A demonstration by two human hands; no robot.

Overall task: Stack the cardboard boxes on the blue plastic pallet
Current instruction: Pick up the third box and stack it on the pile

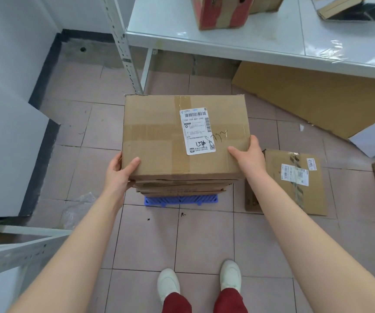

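Gripping the top box (177, 136) at its near corners, the left hand (120, 171) and right hand (248, 155) clamp it from both sides, long axis crosswise, directly above the stack (182, 187) on the blue pallet (182, 199).

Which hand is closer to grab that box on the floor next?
Right. The right hand grips the top box just beside the floor box; the left hand is across the stack.
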